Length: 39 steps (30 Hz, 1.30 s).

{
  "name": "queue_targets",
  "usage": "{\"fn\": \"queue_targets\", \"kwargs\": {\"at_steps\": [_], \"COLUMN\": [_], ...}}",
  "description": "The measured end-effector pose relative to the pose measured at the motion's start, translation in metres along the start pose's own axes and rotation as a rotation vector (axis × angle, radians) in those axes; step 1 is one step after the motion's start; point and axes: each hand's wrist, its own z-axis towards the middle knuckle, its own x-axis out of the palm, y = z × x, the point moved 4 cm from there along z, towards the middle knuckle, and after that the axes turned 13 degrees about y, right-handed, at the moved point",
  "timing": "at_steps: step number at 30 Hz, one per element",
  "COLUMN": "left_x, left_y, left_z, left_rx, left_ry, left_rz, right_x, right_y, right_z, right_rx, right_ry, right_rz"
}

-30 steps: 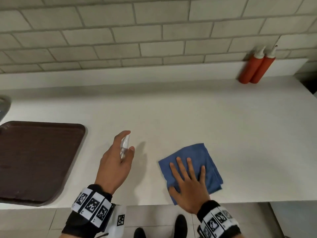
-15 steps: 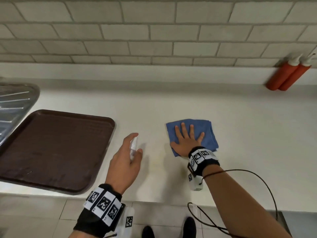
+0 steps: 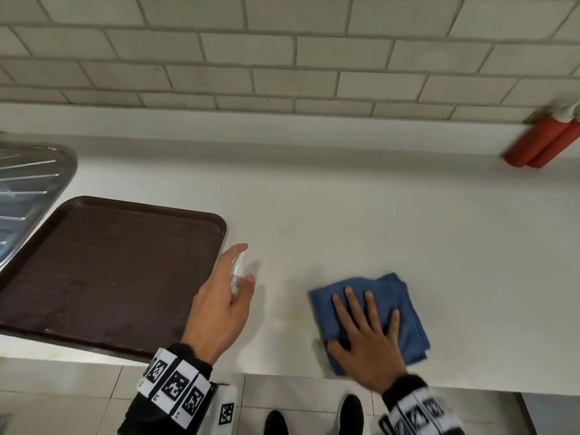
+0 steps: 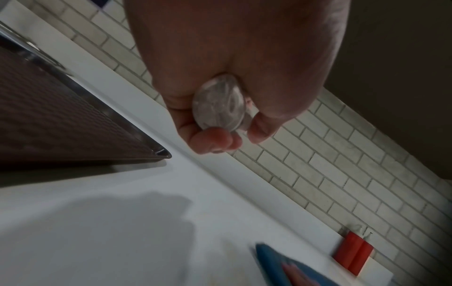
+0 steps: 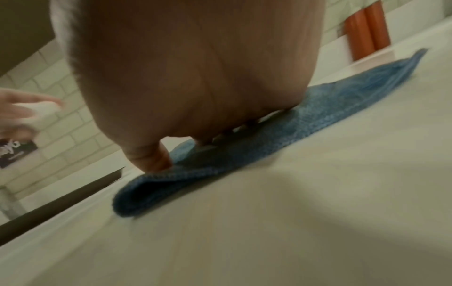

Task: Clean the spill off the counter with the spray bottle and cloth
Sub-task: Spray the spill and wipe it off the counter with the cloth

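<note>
Cloth (image 3: 398, 306), blue and folded, lies flat on the pale counter (image 3: 361, 221) near its front edge, right of centre. The counter runs left to right under a wall of light rectangular tiles (image 3: 282, 51) with a plain upstand along the back. At the far left a ribbed steel draining board (image 3: 28, 183) is cut off by the frame; beside it a dark brown tray (image 3: 103, 274) sits on the counter, its near edge reaching the counter's front. Two red squeeze bottles (image 3: 543, 142) lean against the upstand at the far right, blurred and partly out of view. Grey floor tiles and the toes of dark shoes show below the counter edge.

The right hand (image 3: 367, 337) lies on the near left part of the cloth, fingers straight and spread, palm pressing down; the right wrist view shows the thumb tip on the cloth's folded edge. The left hand (image 3: 222, 306) is raised just right of the tray's corner, well left of the cloth, curled round a small clear spray bottle (image 3: 237, 274); from the left wrist view only the bottle's round base (image 4: 220, 104) peeps out between fingers and thumb. Its nozzle is hard to make out. Between the hands a faint yellowish smear (image 3: 288, 312) marks the counter, too dim to trace its outline. Both wrist views are blurred.
</note>
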Motion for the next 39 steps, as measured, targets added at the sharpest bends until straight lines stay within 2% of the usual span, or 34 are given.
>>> {"fn": "queue_targets", "kwargs": {"at_steps": [2,5,8,11,14,16,19,21,24,27,30,33,36,39], "left_x": [0.0,0.0,-0.002,-0.005,-0.009,-0.009,-0.007,-0.005,-0.004,-0.004,-0.003,0.001,0.011,0.028], "left_y": [0.004,0.01,0.017,0.024,0.027,0.025,0.024,0.024,0.023,0.025,0.024,0.017,0.009,0.002], "left_z": [-0.003,-0.006,-0.008,-0.011,-0.012,-0.012,-0.016,-0.02,-0.027,-0.031,-0.033,-0.035,-0.036,-0.036], "left_rx": [0.003,-0.005,-0.04,-0.05,-0.067,-0.055,-0.038,-0.037,-0.049,-0.052,-0.045,-0.034,-0.022,-0.007], "left_ry": [0.007,0.013,-0.003,-0.025,-0.033,-0.025,-0.007,0.0,-0.01,-0.014,-0.021,-0.015,-0.009,0.018], "left_rz": [-0.001,0.0,-0.006,0.002,0.007,0.014,-0.009,-0.013,-0.006,-0.011,-0.009,-0.007,0.005,0.006], "right_x": [-0.031,-0.075,-0.089,-0.067,-0.025,-0.001,0.019,0.019,-0.005,-0.029,-0.034,-0.009,0.015,0.031], "right_y": [-0.001,0.015,0.051,0.085,0.106,0.105,0.074,0.044,0.018,0.031,0.074,0.095,0.083,0.042], "right_z": [0.047,0.119,0.148,0.128,0.077,0.039,0.002,-0.003,0.02,0.064,0.075,0.045,-0.003,-0.036], "right_rx": [0.027,0.048,0.008,-0.108,-0.302,-0.365,-0.327,-0.259,-0.116,-0.024,-0.044,-0.165,-0.211,-0.181], "right_ry": [0.078,0.116,0.156,0.148,0.073,0.024,0.006,0.006,0.04,0.085,0.145,0.125,0.021,-0.037], "right_rz": [0.047,0.04,-0.013,-0.116,-0.177,-0.193,-0.16,-0.128,-0.109,-0.023,-0.047,-0.135,-0.149,-0.102]}}
